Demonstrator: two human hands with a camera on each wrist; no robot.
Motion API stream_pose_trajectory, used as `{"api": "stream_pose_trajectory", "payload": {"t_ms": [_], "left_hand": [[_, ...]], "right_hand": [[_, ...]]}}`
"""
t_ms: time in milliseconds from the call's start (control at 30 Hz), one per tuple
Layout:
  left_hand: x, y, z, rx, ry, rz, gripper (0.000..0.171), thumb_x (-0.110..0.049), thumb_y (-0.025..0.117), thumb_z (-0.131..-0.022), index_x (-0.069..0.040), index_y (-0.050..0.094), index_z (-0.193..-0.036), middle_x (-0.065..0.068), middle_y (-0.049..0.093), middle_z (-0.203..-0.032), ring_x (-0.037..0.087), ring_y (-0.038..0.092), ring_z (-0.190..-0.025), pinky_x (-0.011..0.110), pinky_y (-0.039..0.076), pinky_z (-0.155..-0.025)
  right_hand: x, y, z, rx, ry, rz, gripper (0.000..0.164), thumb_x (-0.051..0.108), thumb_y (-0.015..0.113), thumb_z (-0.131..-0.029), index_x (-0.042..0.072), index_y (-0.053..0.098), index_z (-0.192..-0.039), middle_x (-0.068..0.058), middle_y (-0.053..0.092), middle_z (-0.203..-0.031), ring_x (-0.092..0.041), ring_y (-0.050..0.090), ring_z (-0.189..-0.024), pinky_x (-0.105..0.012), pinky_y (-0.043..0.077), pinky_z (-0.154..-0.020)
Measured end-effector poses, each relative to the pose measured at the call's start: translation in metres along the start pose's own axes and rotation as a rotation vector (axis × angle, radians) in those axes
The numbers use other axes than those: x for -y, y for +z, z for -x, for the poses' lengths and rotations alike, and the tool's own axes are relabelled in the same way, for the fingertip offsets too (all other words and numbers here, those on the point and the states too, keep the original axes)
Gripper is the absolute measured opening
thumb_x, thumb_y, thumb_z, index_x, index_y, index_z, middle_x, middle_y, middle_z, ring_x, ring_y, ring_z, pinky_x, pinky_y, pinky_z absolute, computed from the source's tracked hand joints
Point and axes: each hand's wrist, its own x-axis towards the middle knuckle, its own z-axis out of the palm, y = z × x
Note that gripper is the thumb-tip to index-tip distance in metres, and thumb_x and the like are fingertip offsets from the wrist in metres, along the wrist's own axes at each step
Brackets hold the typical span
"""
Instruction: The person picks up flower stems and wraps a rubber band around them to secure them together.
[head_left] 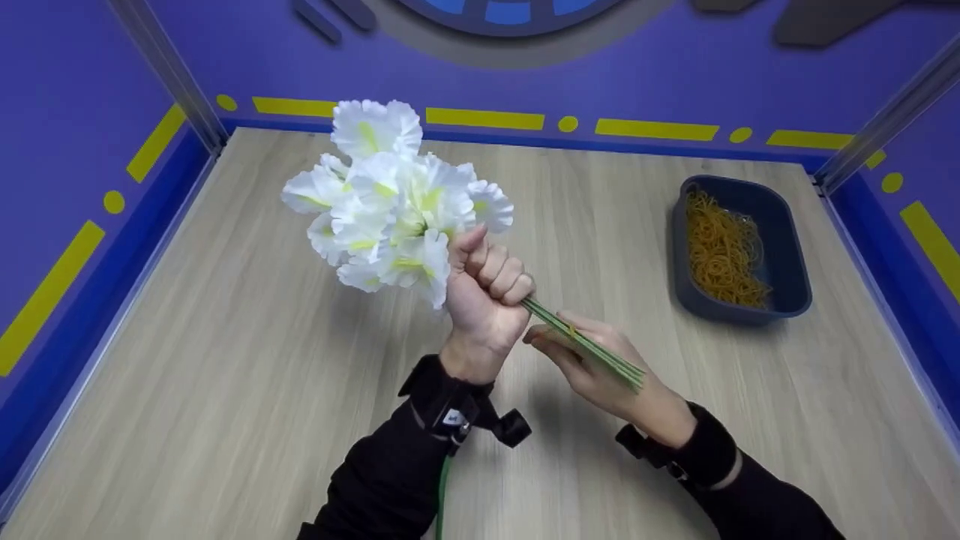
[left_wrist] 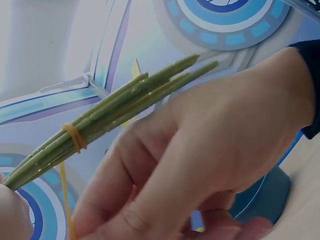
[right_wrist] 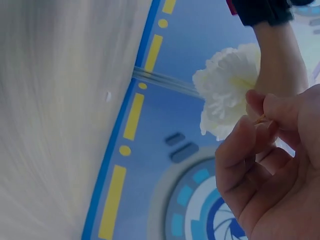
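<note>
A bunch of white artificial flowers (head_left: 405, 199) with frilly petals and yellow-green centres is held up over the table, tilted to the upper left. My left hand (head_left: 487, 300) grips its green stems (head_left: 611, 362) just below the blooms, fingers curled round them. The stem ends stick out toward the lower right. Around them, in the left wrist view, a yellow rubber band (left_wrist: 75, 138) is wrapped. A stretched strand of it runs down to my right hand (head_left: 609, 394), beside the stems. Thumb and fingertips pinch the band in the right wrist view.
A dark grey plastic tub (head_left: 784, 225) holding a tangle of yellow rubber bands (head_left: 721, 251) stands on the right of the wooden table (head_left: 225, 360). Blue-purple panels (head_left: 637, 82) enclose the table at the back and sides. A green cable (head_left: 442, 495) hangs by the left sleeve.
</note>
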Motion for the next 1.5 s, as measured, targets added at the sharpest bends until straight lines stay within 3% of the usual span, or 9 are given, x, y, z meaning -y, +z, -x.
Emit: {"api": "stream_pose_trajectory", "payload": {"t_ms": [167, 300, 467, 667, 867, 1000, 1133, 1333, 1500], "left_hand": [[-0.007, -0.002, -0.005, -0.039, 0.098, -0.066, 0.046, -0.015, 0.039, -0.100, -0.021, 0.014, -0.061, -0.010, 0.013, -0.054, 0.002, 0.009, -0.046, 0.017, 0.006, -0.043], [-0.013, -0.004, -0.009, -0.073, 0.158, -0.123, 0.045, -0.017, 0.023, -0.104, -0.021, 0.015, -0.060, -0.010, 0.011, -0.054, 0.002, 0.007, -0.046, 0.016, 0.006, -0.042], [-0.017, -0.007, -0.013, -0.088, 0.229, -0.231, 0.046, -0.015, 0.021, -0.105, -0.020, 0.015, -0.060, -0.010, 0.011, -0.053, 0.002, 0.007, -0.045, 0.017, 0.005, -0.042], [-0.017, -0.011, -0.013, -0.065, 0.270, -0.399, 0.045, -0.013, 0.027, -0.103, -0.019, 0.014, -0.060, -0.010, 0.013, -0.052, 0.002, 0.010, -0.044, 0.018, 0.006, -0.041], [-0.016, -0.010, -0.012, -0.040, 0.185, -0.500, 0.044, -0.013, 0.039, -0.097, -0.018, 0.015, -0.060, -0.010, 0.013, -0.052, 0.002, 0.010, -0.043, 0.018, 0.007, -0.040], [-0.011, -0.007, -0.009, -0.049, 0.063, -0.523, 0.044, -0.011, 0.039, -0.096, -0.018, 0.015, -0.060, -0.011, 0.015, -0.051, 0.002, 0.010, -0.043, 0.018, 0.007, -0.041], [-0.005, -0.002, -0.006, -0.053, -0.066, -0.554, 0.044, -0.010, 0.035, -0.098, -0.018, 0.016, -0.059, -0.012, 0.018, -0.048, 0.003, 0.010, -0.043, 0.019, 0.008, -0.041], [-0.002, 0.001, -0.004, -0.068, -0.155, -0.570, 0.047, -0.008, 0.030, -0.100, -0.018, 0.014, -0.057, -0.011, 0.015, -0.049, 0.004, 0.009, -0.043, 0.020, 0.005, -0.041], [-0.003, 0.001, -0.005, -0.081, -0.170, -0.534, 0.047, -0.009, 0.029, -0.100, -0.019, 0.015, -0.056, -0.010, 0.013, -0.050, 0.003, 0.009, -0.043, 0.020, 0.005, -0.041]], "right_hand": [[0.008, 0.012, 0.006, 0.090, 0.047, -0.027, 0.013, 0.004, 0.065, -0.098, 0.011, 0.071, -0.108, 0.005, 0.062, -0.090, -0.005, 0.052, -0.075, -0.017, 0.046, -0.067], [0.023, 0.014, 0.011, 0.110, 0.076, 0.090, 0.008, 0.009, 0.063, -0.100, 0.012, 0.069, -0.103, 0.008, 0.055, -0.083, -0.002, 0.047, -0.069, -0.016, 0.044, -0.061], [0.035, 0.012, 0.014, 0.080, 0.038, 0.311, 0.004, 0.009, 0.068, -0.096, 0.011, 0.066, -0.094, 0.007, 0.044, -0.074, -0.002, 0.034, -0.059, -0.018, 0.037, -0.046], [0.036, 0.000, 0.012, 0.051, -0.036, 0.317, 0.007, 0.013, 0.064, -0.099, 0.010, 0.065, -0.092, 0.007, 0.049, -0.077, -0.001, 0.038, -0.057, -0.017, 0.040, -0.044], [0.027, -0.025, 0.004, -0.067, -0.085, 0.238, 0.021, 0.023, 0.057, -0.105, 0.010, 0.071, -0.096, 0.005, 0.057, -0.080, -0.001, 0.045, -0.057, -0.014, 0.042, -0.046], [0.020, -0.041, -0.002, -0.163, -0.121, 0.285, 0.024, 0.026, 0.060, -0.103, 0.009, 0.073, -0.092, 0.004, 0.055, -0.076, -0.002, 0.044, -0.054, -0.017, 0.039, -0.044], [0.012, -0.051, -0.007, -0.231, -0.166, 0.301, 0.022, 0.025, 0.064, -0.100, 0.008, 0.077, -0.094, 0.001, 0.063, -0.078, -0.007, 0.053, -0.056, -0.022, 0.044, -0.046], [0.000, -0.059, -0.009, -0.242, -0.159, 0.310, 0.015, 0.020, 0.073, -0.094, 0.006, 0.076, -0.092, -0.001, 0.069, -0.082, -0.013, 0.063, -0.061, -0.028, 0.050, -0.050], [-0.008, -0.061, -0.009, -0.174, -0.146, 0.322, 0.007, 0.012, 0.077, -0.089, 0.007, 0.075, -0.094, -0.002, 0.068, -0.089, -0.012, 0.065, -0.068, -0.027, 0.051, -0.054]]}}
